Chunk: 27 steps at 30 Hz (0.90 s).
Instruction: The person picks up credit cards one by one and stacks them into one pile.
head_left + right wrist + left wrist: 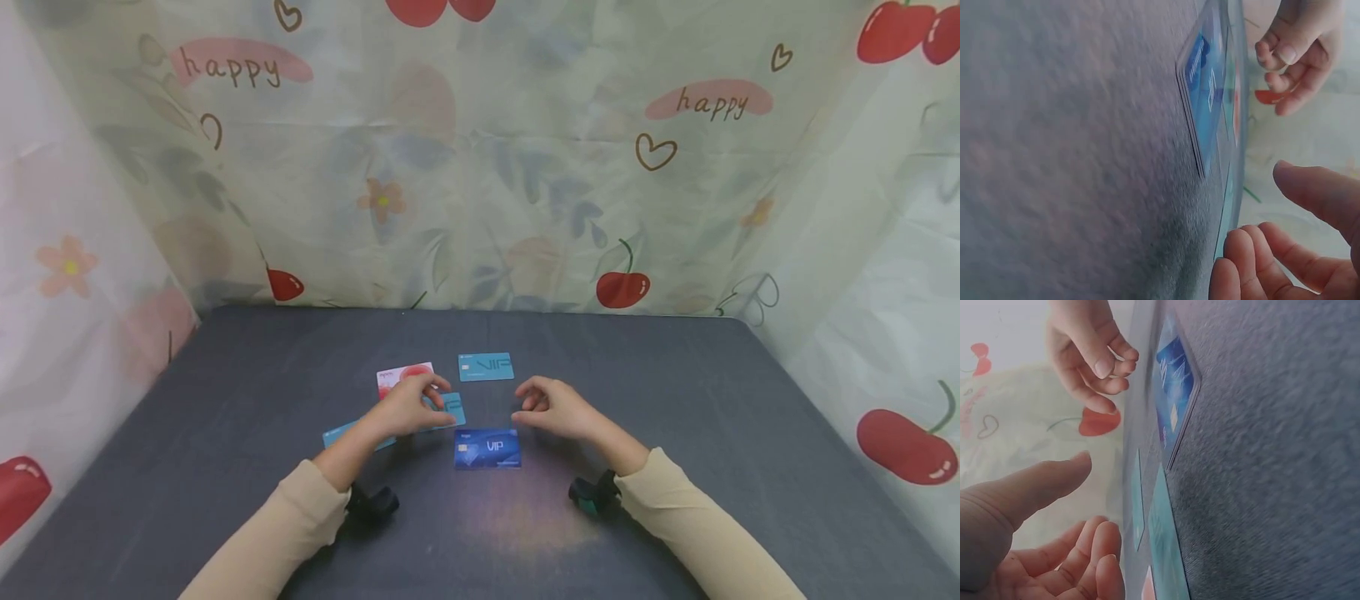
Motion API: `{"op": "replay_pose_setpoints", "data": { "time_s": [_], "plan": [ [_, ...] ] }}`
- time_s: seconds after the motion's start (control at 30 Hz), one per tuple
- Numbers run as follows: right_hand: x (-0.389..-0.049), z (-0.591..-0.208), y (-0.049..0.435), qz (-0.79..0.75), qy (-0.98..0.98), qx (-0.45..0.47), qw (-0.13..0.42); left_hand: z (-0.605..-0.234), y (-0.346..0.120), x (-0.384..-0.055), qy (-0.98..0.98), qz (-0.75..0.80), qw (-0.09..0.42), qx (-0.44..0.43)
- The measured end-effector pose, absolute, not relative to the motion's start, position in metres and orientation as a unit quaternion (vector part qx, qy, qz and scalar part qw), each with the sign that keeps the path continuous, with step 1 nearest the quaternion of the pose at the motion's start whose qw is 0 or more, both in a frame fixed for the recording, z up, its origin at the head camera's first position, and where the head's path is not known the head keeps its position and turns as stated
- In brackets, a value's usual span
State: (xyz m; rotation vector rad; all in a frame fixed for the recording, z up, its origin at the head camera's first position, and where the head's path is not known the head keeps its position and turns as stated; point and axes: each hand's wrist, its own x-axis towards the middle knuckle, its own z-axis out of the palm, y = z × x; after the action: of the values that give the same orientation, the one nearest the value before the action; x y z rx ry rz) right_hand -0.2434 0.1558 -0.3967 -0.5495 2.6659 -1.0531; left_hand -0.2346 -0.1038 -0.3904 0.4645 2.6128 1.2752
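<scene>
Our left hand [407, 407] and right hand [560, 410] curve loosely, thumbs parted from fingers and holding nothing, while between them, on their near side, lies the blue card stack [487, 454], which we judge light, stiff and slippery, best pinched by its short edges.

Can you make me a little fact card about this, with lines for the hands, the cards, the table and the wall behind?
Left hand: holding nothing, above the cards on the left
Right hand: holding nothing, thumb apart from the fingers
Nearest card: dark blue VIP card, with more card edges showing under it
Farthest card: light blue VIP card
Left-side cards: pink-and-red card and two light blue cards, all partly hidden
Table: dark grey
Wall covering: pale, with cherries, flowers, hearts and "happy"
</scene>
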Motion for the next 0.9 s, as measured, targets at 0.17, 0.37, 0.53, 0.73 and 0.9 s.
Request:
{"op": "replay_pose_setpoints", "data": {
  "time_s": [0.17,0.37,0.53,0.73,0.9],
  "plan": [
    [-0.254,-0.396,0.155,-0.366,0.906,-0.188,0.098,-0.392,-0.102,-0.244,0.886,0.436,0.086,0.135],
    [-0.267,-0.398,0.153,-0.375,0.905,-0.179,0.090,-0.391,-0.099,-0.253,0.882,0.449,0.096,0.109],
    [-0.277,-0.399,0.153,-0.374,0.907,-0.172,0.083,-0.392,-0.096,-0.260,0.881,0.452,0.095,0.099],
    [-0.286,-0.399,0.153,-0.378,0.909,-0.150,0.086,-0.392,-0.092,-0.269,0.889,0.440,0.092,0.089],
    [-0.294,-0.401,0.152,-0.380,0.911,-0.134,0.087,-0.393,-0.091,-0.275,0.897,0.424,0.088,0.091]
  ]
}}
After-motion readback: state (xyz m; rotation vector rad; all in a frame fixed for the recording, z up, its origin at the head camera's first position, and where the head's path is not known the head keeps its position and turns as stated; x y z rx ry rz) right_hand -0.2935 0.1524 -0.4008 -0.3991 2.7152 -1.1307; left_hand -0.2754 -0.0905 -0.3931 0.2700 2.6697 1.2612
